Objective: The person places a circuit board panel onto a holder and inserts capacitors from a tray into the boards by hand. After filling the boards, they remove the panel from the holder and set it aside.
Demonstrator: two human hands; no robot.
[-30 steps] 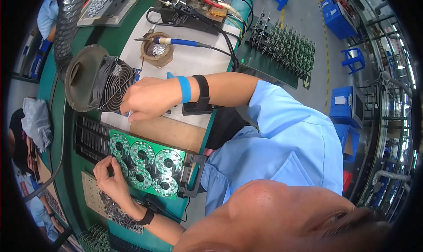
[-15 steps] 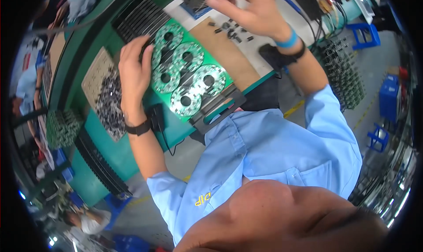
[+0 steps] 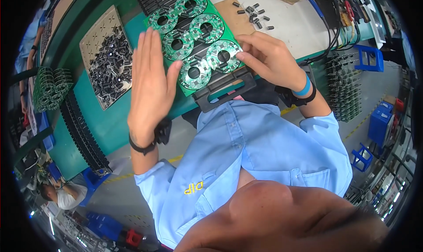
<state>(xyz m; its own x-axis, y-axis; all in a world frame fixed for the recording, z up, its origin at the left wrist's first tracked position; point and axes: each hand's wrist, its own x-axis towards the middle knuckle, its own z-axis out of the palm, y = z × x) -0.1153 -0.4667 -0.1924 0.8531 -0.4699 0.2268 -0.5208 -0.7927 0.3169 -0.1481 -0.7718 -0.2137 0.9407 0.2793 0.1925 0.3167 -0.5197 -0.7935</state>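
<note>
Circuit panel (image 3: 192, 45): bright green; ring boards (image 3: 216, 31) speckled white, black. Carrier (image 3: 225, 92): black. Desk (image 3: 72, 157): teal green. Mat (image 3: 299, 36): off-white. Flat sheet (image 3: 230, 14): tan. Parts tray (image 3: 97, 34): beige, repeating dark cross marks. Heaped components (image 3: 111, 60): black, silvery leads. Shirt (image 3: 273, 142): light blue, yellow lettering. Right wristband (image 3: 304, 85): blue. Floor (image 3: 145, 192): grey, yellow stripes. Stool (image 3: 372, 60): blue.

Electronics assembly workshop on a factory floor
Ring-shaped circuit boards (image 3: 188, 50) lie between the left hand (image 3: 152, 78) and the right hand (image 3: 272, 61) on a green workbench (image 3: 105, 124); a tray (image 3: 99, 35) of black components (image 3: 112, 60) sits left of the left hand, another worker (image 3: 70, 194) well beyond it. Past the right hand are a blue-handled soldering iron (image 3: 313, 3), rows of boards (image 3: 343, 89) and blue bins (image 3: 380, 123).
</note>
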